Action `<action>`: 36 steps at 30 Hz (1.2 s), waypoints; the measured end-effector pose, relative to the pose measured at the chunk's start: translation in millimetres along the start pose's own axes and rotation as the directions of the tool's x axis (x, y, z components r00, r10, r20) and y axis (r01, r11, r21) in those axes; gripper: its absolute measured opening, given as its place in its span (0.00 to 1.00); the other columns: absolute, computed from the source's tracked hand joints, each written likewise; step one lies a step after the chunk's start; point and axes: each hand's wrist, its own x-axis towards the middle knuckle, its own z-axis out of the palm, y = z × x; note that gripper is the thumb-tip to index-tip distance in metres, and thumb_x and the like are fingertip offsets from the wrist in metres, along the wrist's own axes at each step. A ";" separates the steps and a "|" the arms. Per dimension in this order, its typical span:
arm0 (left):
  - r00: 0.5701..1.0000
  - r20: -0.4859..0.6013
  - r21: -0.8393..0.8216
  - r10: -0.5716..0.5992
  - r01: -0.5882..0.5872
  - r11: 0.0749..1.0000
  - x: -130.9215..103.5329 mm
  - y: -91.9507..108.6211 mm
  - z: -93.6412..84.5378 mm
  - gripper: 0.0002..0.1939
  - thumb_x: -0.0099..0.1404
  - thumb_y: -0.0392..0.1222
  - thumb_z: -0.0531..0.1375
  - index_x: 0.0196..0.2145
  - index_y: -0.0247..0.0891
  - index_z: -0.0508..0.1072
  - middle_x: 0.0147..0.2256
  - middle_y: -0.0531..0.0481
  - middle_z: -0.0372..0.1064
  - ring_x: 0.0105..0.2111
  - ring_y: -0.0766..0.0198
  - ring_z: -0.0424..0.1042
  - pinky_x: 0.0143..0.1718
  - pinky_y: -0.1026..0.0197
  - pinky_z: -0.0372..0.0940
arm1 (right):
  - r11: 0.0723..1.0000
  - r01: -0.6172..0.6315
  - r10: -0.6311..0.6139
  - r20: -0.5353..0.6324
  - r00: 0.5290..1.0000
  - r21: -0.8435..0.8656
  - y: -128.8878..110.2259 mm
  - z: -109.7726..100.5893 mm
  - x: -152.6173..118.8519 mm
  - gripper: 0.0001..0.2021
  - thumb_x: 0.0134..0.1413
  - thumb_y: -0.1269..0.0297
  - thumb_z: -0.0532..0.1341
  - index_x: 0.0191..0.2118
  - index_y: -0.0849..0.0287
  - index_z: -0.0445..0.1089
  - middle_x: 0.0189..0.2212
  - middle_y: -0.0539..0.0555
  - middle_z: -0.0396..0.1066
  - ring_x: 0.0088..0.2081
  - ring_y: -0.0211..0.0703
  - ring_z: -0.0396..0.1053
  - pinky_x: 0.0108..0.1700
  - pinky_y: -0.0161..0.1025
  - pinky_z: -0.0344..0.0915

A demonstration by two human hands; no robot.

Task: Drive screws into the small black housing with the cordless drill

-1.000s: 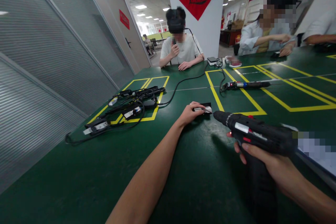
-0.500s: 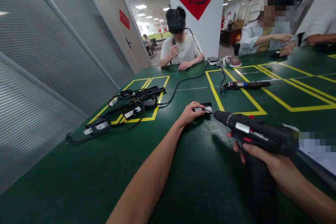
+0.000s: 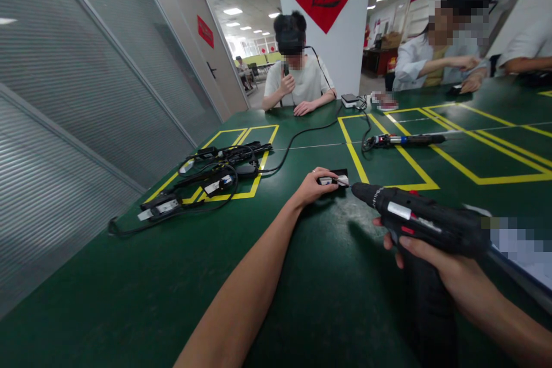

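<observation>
My left hand (image 3: 318, 185) is closed on a small black box-like piece (image 3: 341, 173) with a pale, silvery face, pressing it against the green table. My fingers cover its left part. A black cordless drill (image 3: 414, 215) is in my right hand (image 3: 425, 250), whose fingers wrap round the grip. The drill points left, its chuck just right of the small piece. Whether a bit touches the piece is too small to tell.
Black adapters and cables (image 3: 224, 169) lie at the left. A pen-shaped electric tool (image 3: 409, 139) with a cord lies beyond the drill. Yellow tape (image 3: 356, 155) marks the table (image 3: 267, 333). A person (image 3: 297, 80) sits opposite, another person (image 3: 435, 63) at the right.
</observation>
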 end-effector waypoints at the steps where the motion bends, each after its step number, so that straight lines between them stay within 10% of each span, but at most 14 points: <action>1: 1.000 0.000 0.002 0.001 -0.001 1.000 0.0 -0.4 0.1 0.16 0.54 0.43 0.64 0.41 0.38 0.75 0.43 0.46 0.66 0.45 0.61 0.65 0.49 0.59 0.60 | 1.000 -0.006 0.006 -0.008 1.000 -0.004 0.2 -0.4 -0.1 0.10 0.55 0.60 0.60 0.43 0.52 0.72 0.33 0.52 0.74 0.27 0.42 0.69 0.33 0.41 0.64; 36: 1.000 0.000 -0.008 -0.016 0.016 1.000 0.8 -0.1 -1.0 0.15 0.54 0.41 0.63 0.41 0.39 0.75 0.40 0.46 0.66 0.41 0.63 0.65 0.45 0.60 0.61 | 1.000 -0.004 0.003 -0.077 0.997 -0.014 -3.9 3.4 1.4 0.10 0.52 0.60 0.61 0.41 0.51 0.74 0.31 0.53 0.76 0.26 0.44 0.71 0.32 0.42 0.68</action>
